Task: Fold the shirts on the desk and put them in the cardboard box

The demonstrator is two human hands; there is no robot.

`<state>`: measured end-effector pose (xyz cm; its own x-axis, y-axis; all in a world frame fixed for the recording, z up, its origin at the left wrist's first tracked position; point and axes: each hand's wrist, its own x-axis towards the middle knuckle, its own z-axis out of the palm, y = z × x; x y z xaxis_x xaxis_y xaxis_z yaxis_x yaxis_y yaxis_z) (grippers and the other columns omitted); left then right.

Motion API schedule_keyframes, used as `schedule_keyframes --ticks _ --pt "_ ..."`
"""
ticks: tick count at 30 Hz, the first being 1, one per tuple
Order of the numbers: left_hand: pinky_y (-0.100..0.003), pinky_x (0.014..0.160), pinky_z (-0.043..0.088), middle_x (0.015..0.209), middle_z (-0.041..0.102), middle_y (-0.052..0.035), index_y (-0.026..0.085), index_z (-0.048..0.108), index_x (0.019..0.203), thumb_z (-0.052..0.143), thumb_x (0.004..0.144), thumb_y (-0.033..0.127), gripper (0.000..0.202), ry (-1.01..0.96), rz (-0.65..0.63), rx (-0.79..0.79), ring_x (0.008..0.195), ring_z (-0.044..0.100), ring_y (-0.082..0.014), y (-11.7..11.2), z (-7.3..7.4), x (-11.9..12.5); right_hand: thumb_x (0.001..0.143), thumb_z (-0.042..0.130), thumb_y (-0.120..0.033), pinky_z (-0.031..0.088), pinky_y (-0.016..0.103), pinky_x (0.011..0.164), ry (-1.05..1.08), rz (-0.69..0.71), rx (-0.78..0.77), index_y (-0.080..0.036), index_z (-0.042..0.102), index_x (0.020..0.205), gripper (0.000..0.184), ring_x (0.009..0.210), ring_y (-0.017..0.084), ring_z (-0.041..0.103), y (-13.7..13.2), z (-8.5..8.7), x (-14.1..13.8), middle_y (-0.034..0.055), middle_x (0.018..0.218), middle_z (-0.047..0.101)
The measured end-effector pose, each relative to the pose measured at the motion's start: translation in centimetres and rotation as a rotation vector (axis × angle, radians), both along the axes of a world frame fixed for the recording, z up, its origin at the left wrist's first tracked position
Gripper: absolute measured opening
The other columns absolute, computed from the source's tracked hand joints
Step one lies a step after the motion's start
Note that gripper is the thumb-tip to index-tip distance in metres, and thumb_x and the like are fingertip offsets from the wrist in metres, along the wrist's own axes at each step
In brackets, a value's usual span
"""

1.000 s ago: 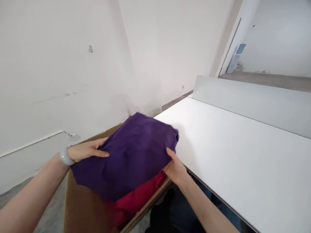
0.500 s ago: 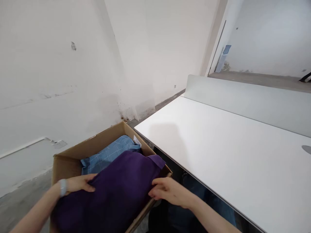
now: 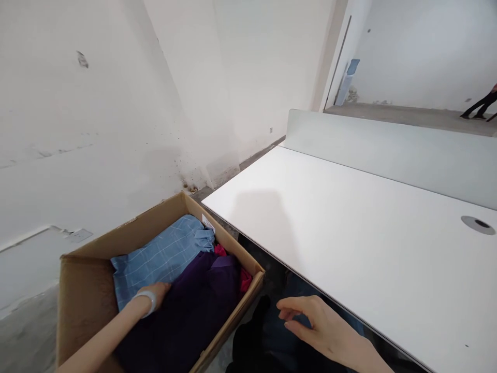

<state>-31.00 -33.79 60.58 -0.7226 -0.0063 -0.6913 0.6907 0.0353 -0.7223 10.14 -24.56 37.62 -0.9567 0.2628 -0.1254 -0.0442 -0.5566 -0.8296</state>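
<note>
The left hand lies inside a box, on a shirt, with a folded garment just to its right. Beyond that garment, another cloth sits against the box wall. The right hand is outside the box, to its right, and just below the near edge of a desk, which extends ahead of that hand.

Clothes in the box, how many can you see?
3: a blue checked shirt on the left, a purple garment in front, red cloth beside it. More may hide underneath.
</note>
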Motion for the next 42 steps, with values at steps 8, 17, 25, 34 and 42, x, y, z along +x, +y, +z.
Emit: schedule_keyframes --ticks 8,17,25,34,42 --pt "-0.038 0.097 0.044 0.129 0.056 -0.0216 0.008 0.037 0.140 0.068 0.061 0.034 0.089 0.080 0.040 0.030 0.121 0.053 -0.0337 -0.8 -0.5 1.4 0.083 0.052 -0.013 0.042 0.035 0.097 0.393 -0.118 0.566 -0.016 0.064 0.113 0.033 0.106 0.021 0.059 2.6 4.5 -14.2 0.0085 0.111 0.066" --pt "-0.032 0.092 0.046 0.120 0.065 -0.0139 0.014 0.052 0.128 0.069 0.057 0.014 0.073 -0.046 0.199 0.055 0.112 0.060 -0.0287 -0.9 1.9 1.1 0.060 0.066 0.003 0.044 0.045 0.097 0.396 0.380 0.897 -0.016 0.069 0.085 0.032 0.113 0.029 0.057 0.7 7.6 -27.3 0.0104 0.113 0.065" --pt "-0.031 0.085 0.048 0.110 0.070 -0.0111 0.016 0.064 0.112 0.073 0.061 0.020 0.052 -0.007 0.218 0.080 0.105 0.063 -0.0284 -0.8 2.8 0.5 0.079 0.052 -0.002 0.043 0.046 0.093 0.433 0.466 1.226 -0.015 0.069 0.104 0.034 0.111 0.030 0.058 -0.6 6.3 -27.4 0.0175 0.116 0.063" --pt "-0.029 0.086 0.047 0.110 0.070 -0.0076 0.021 0.063 0.117 0.073 0.065 0.027 0.053 0.024 0.231 0.136 0.104 0.064 -0.0250 -2.2 2.8 -1.2 0.060 0.067 0.000 0.049 0.027 0.065 0.440 0.761 1.290 -0.016 0.071 0.060 0.017 0.074 0.022 0.068 -0.3 3.6 -24.5 0.0075 0.070 0.070" --pt "-0.031 0.086 0.047 0.116 0.067 -0.0140 0.016 0.060 0.122 0.075 0.067 0.036 0.060 0.056 0.220 0.139 0.105 0.063 -0.0286 -2.0 4.0 -0.8 0.075 0.060 -0.009 0.046 0.035 0.089 0.327 0.585 1.204 -0.014 0.070 0.104 0.031 0.111 0.027 0.059 -1.8 4.5 -25.6 0.0161 0.115 0.064"
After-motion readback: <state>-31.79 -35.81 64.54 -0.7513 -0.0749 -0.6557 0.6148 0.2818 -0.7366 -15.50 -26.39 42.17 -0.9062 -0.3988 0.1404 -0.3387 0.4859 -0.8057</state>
